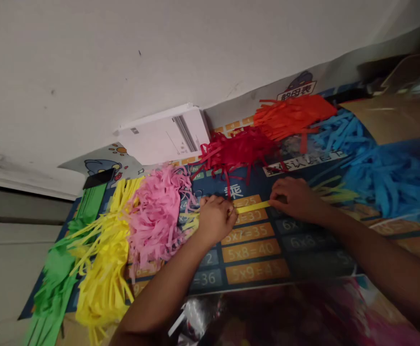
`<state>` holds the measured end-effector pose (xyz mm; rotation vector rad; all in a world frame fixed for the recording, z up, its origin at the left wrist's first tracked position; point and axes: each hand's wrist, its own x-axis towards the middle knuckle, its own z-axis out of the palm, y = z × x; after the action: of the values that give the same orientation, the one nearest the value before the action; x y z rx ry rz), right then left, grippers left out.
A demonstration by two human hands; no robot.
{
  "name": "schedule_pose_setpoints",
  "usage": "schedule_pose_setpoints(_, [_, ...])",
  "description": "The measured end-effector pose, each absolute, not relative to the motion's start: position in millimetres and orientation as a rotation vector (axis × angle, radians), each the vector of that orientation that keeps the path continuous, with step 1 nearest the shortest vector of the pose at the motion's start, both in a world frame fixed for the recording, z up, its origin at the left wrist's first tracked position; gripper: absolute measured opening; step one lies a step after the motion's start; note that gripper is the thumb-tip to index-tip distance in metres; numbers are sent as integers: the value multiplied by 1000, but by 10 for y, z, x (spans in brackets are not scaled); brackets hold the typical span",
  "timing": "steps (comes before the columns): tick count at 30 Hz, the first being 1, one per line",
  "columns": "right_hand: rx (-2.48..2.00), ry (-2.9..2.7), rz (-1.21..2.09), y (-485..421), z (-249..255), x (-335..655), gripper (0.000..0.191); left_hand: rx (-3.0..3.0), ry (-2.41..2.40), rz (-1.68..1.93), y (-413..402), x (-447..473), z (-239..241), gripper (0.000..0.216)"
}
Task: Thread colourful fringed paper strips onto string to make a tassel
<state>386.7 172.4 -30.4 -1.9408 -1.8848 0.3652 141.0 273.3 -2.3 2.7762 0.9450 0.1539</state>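
Observation:
A yellow tissue-paper tassel strip [253, 207] stretches between my two hands above a printed multiplication chart. Fingers curled, my left hand [216, 220] grips it at one side, and pale yellow fringe [192, 223] shows past that hand. My right hand [296, 201] pinches the strip's other side, with more loose yellow fringe [334, 191] beyond it. The middle of the strip looks narrow and flat. Palms and some fingertips are hidden from view.
Piles of cut paper fringe surround the hands: pink [157, 216], yellow [105, 269], green [56, 269], dark red [236, 150], orange [292, 117] and blue [393, 173]. A white box [162, 137] leans by the wall. Clear plastic packaging [267, 317] lies at the front.

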Motion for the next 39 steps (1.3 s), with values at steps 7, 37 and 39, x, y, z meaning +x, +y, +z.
schedule_pose_setpoints(7, [-2016, -1891, 296, 1734, -283, 3838, 9, 2766, 929, 195, 2756, 1403, -51, 9])
schedule_pose_setpoints(37, [-1597, -2320, -288, 1707, -263, 3675, 16, 3131, 636, 468, 2692, 1467, -171, 17])
schedule_pose_setpoints(39, [-1603, -2155, -176, 1712, -355, 3788, 17, 3100, 662, 450, 2686, 1418, -146, 18])
